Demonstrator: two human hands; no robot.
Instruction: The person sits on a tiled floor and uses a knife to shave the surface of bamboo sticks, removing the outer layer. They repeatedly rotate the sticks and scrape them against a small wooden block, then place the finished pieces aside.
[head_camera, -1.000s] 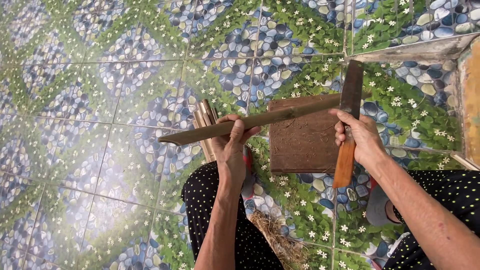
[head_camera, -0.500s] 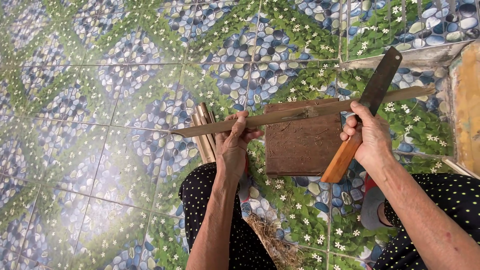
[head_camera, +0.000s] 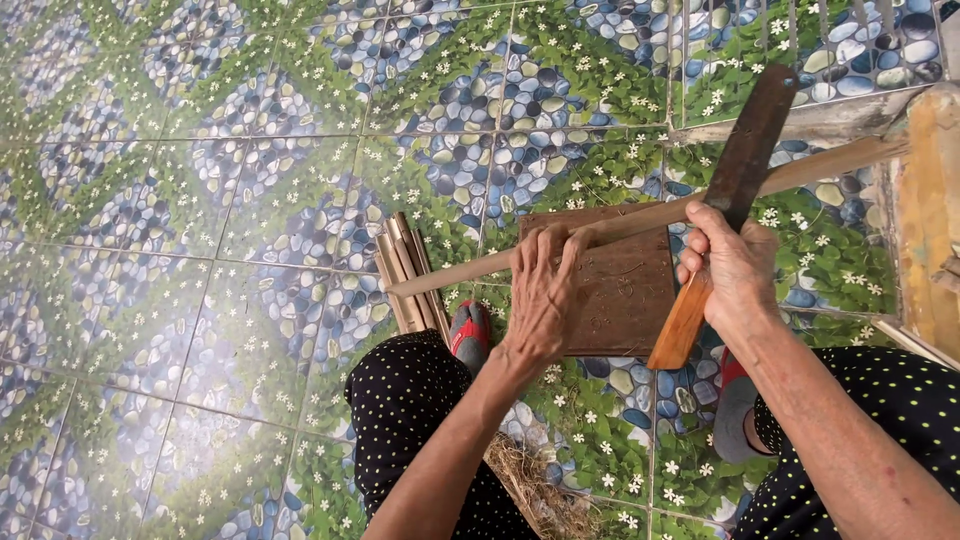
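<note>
Down on the tiled floor (head_camera: 200, 200), with its pattern of blue pebbles and small white flowers, a person sits with both hands busy over a brown wooden block (head_camera: 610, 290). The left hand (head_camera: 543, 295) is curled around a long pale stick (head_camera: 640, 215), fingers wrapped over it from above, pressing it down where it crosses the top edge of the block. The stick runs slantwise, its lower end out to the left above the floor and its upper end rising toward the far right. The right hand (head_camera: 735, 265) is closed tight on the orange-brown wooden handle (head_camera: 682, 325) of a big knife, whose dark flat blade (head_camera: 748, 150) stands up and away from the hand, crossing the stick just beside the knuckles. Whether the blade edge is biting into the stick I cannot tell from here.

Just left of the block lies a small bundle of similar sticks (head_camera: 408, 275), side by side. A red and grey sandal (head_camera: 470, 330) peeks out by the left knee, near black dotted trousers (head_camera: 410, 400). Dry straw-like shavings (head_camera: 535, 490) lie between the legs.
</note>
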